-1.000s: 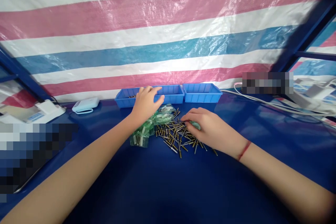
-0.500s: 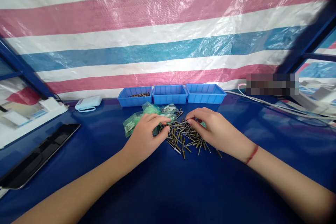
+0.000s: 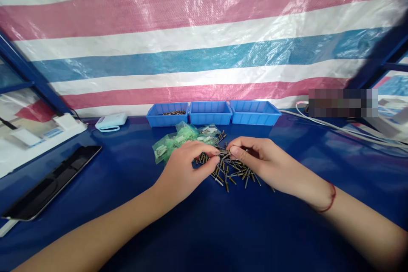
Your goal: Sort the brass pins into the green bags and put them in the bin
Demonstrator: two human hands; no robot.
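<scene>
1. the left hand [image 3: 183, 170] pinches with thumb and fingers over the near left edge of a pile of pins [image 3: 228, 168]; the right hand [image 3: 258, 163] curls its fingertips onto the pile's far side. whether either actually holds a pin cannot be told, as the fingers hide it.
2. a striped woven plastic sheet [image 3: 204, 46], pink, white and blue, glossy and crinkled, fills the back.
3. the table [image 3: 223, 229] has a smooth, shiny dark blue cover.
4. a flat black tablet [image 3: 51, 182] lies at the left, its near end cut off.
5. three blue plastic trays [image 3: 210, 112] sit in a row; the left one holds small dark pieces, hard to make out.
6. green see-through bags [image 3: 175, 141] lie crumpled just behind the left hand.
7. the pins are thin, metallic, dark and gold.
</scene>
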